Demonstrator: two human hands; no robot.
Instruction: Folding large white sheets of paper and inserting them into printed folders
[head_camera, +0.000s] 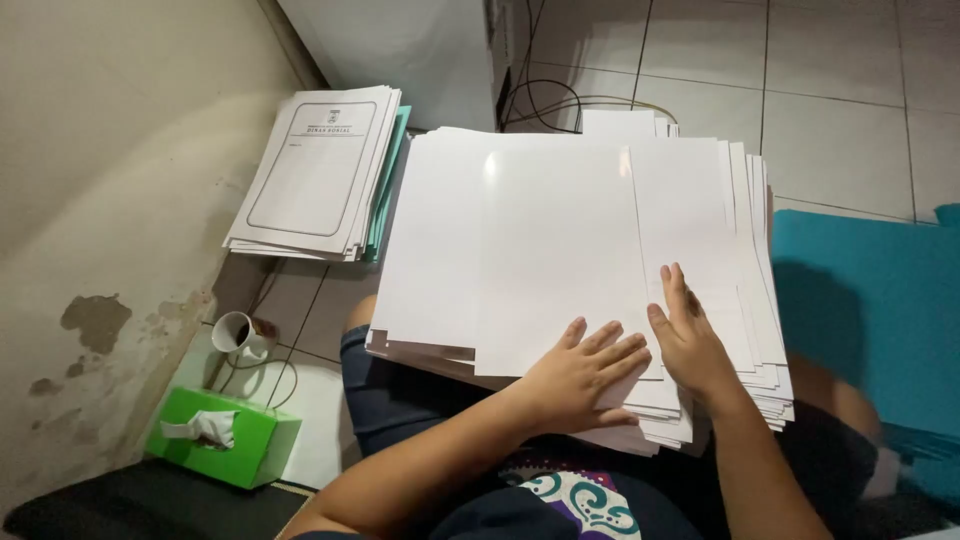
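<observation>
Two paper stacks (590, 250) (315, 175), tissue box (225, 435)

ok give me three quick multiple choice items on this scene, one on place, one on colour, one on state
1. Where is the green tissue box?
A on the lap
B on the floor by the wall
C on the blue mat

2. What colour is the big paper stack?
A white
B yellow
C pink

3. How are the hands?
A fists closed
B holding a pen
C flat on the sheets

Key: B, the box sits low left beside the wall; A, the sheets are white; C, the left hand and right hand lie with fingers spread on the paper.
</observation>
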